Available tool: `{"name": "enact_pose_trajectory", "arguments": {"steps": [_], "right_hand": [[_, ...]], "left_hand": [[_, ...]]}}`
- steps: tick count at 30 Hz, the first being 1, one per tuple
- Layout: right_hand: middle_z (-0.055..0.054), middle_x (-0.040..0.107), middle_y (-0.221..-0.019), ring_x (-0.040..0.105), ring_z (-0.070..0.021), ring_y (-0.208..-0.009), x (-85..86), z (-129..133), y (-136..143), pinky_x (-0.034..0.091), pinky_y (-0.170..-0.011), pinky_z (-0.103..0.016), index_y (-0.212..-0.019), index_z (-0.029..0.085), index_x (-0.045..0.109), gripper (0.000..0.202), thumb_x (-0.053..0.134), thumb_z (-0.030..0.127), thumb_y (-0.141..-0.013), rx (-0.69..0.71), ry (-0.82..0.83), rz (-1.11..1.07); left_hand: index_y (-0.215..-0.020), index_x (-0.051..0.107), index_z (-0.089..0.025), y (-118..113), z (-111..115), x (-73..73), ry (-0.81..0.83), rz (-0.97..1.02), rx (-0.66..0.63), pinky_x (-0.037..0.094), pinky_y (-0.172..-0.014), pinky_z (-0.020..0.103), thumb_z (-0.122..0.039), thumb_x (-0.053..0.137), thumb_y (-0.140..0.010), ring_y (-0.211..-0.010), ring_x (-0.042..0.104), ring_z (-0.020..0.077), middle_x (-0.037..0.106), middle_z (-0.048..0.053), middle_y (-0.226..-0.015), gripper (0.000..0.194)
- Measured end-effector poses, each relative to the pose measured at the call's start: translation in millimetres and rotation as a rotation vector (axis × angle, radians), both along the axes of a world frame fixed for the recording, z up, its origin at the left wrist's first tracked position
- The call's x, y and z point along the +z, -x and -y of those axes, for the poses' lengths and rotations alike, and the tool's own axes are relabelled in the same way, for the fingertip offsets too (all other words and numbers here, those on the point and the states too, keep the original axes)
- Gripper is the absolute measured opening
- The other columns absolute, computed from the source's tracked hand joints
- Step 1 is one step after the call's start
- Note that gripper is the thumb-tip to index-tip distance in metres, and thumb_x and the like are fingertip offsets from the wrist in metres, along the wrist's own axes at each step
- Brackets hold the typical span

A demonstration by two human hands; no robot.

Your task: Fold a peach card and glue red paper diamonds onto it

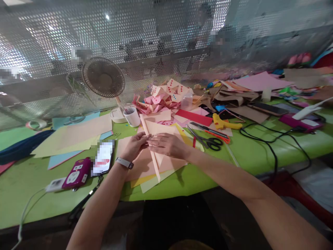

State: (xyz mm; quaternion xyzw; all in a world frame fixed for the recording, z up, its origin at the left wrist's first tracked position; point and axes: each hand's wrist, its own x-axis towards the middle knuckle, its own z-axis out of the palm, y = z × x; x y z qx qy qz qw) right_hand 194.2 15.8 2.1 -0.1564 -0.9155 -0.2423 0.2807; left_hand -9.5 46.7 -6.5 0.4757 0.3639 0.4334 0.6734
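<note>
A sheet of peach paper (166,129) lies in front of me, its left edge turned over into a long narrow strip (155,165) that runs at a slant. From the left, my left hand (135,145) pinches this edge near its middle. My right hand (168,145) meets it there, fingers closed together over the strip and the thumb hidden. More peach sheets (142,166) and a yellow sheet (139,181) lie beneath. Right of the paper are black-handled scissors (213,143) and an orange utility knife (215,133).
A phone (104,158) and a purple power bank (78,173) lie at left. Behind stand a white cup (131,116), a fan (104,77) and a heap of dotted paper pieces (166,95). A yellow glue gun (225,122) and black cables (270,139) lie at right.
</note>
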Motion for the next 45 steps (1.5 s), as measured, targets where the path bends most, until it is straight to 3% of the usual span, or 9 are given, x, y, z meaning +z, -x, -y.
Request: {"name": "enact_pose_trajectory", "arguments": {"steps": [6,13,20,25,30,35,39,45], "right_hand": [[-0.008,0.063,-0.130,0.057,-0.0168,-0.119,2.2,3,-2,0.050,-0.099,-0.037,-0.113,0.020,0.068,0.026,0.049,0.014,-0.096,0.001,0.019,-0.048],[-0.006,0.068,-0.117,0.059,-0.0162,-0.110,0.8,0,-4,0.049,-0.097,-0.035,-0.114,0.020,0.068,0.028,0.048,0.013,-0.096,0.005,0.020,-0.071],[-0.004,0.072,-0.111,0.063,-0.0151,-0.102,2.4,1,-4,0.051,-0.091,-0.035,-0.114,0.022,0.068,0.030,0.048,0.010,-0.095,0.013,0.093,-0.072],[-0.006,0.074,-0.106,0.065,-0.0152,-0.096,2.3,0,-5,0.052,-0.085,-0.032,-0.109,0.018,0.069,0.029,0.046,0.009,-0.095,0.006,0.067,-0.127],[-0.007,0.075,-0.091,0.066,-0.0180,-0.088,1.5,-2,-9,0.049,-0.085,-0.034,-0.099,0.017,0.070,0.021,0.051,0.026,-0.096,-0.003,0.147,-0.202],[-0.006,0.073,-0.085,0.067,-0.0166,-0.076,-4.1,-3,-9,0.049,-0.070,-0.027,-0.105,0.018,0.065,0.024,0.052,0.036,-0.096,-0.147,0.315,-0.420],[-0.009,0.074,-0.095,0.070,-0.0190,-0.077,-6.6,-5,-6,0.050,-0.067,-0.027,-0.114,0.016,0.058,0.035,0.054,0.044,-0.093,-0.276,0.335,-0.637],[-0.010,0.074,-0.089,0.070,-0.0219,-0.078,-7.2,-7,-5,0.051,-0.071,-0.030,-0.120,0.015,0.056,0.044,0.056,0.048,-0.091,-0.343,0.409,-0.632]], "left_hand": [[-0.098,0.061,-0.017,6,-2,1.1,-0.004,0.063,-0.038,0.051,-0.056,0.019,-0.025,0.085,-0.062,-0.060,0.064,0.0106,0.069,0.000,-0.072,0.045],[-0.093,0.062,-0.017,-1,3,3.4,-0.093,0.000,-0.015,0.049,-0.055,0.017,-0.026,0.085,-0.063,-0.049,0.057,0.0067,0.057,-0.008,-0.054,0.039],[-0.092,0.068,-0.015,-4,4,-1.1,-0.129,-0.107,-0.049,0.054,-0.066,0.024,-0.035,0.083,-0.066,-0.070,0.068,0.0144,0.073,0.005,-0.082,0.036],[-0.102,0.068,-0.018,-4,4,-3.4,-0.156,-0.141,-0.061,0.054,-0.067,0.024,-0.036,0.081,-0.068,-0.074,0.070,0.0163,0.075,0.006,-0.088,0.040],[-0.101,0.070,-0.018,-4,5,-1.9,-0.165,-0.183,-0.054,0.054,-0.065,0.023,-0.035,0.081,-0.068,-0.074,0.070,0.0169,0.075,0.006,-0.086,0.039],[-0.088,0.073,-0.017,-7,11,2.1,-0.164,-0.172,-0.113,0.057,-0.072,0.029,-0.033,0.082,-0.067,-0.087,0.069,0.0220,0.073,0.009,-0.093,0.028],[-0.101,0.072,-0.017,-10,19,6.7,-0.112,-0.134,-0.208,0.058,-0.081,0.037,-0.032,0.076,-0.073,-0.105,0.065,0.0286,0.070,0.012,-0.111,0.032],[-0.106,0.071,-0.015,-13,24,7.0,-0.106,-0.096,-0.210,0.058,-0.083,0.042,-0.034,0.074,-0.075,-0.105,0.065,0.0296,0.069,0.013,-0.113,0.036]]}}
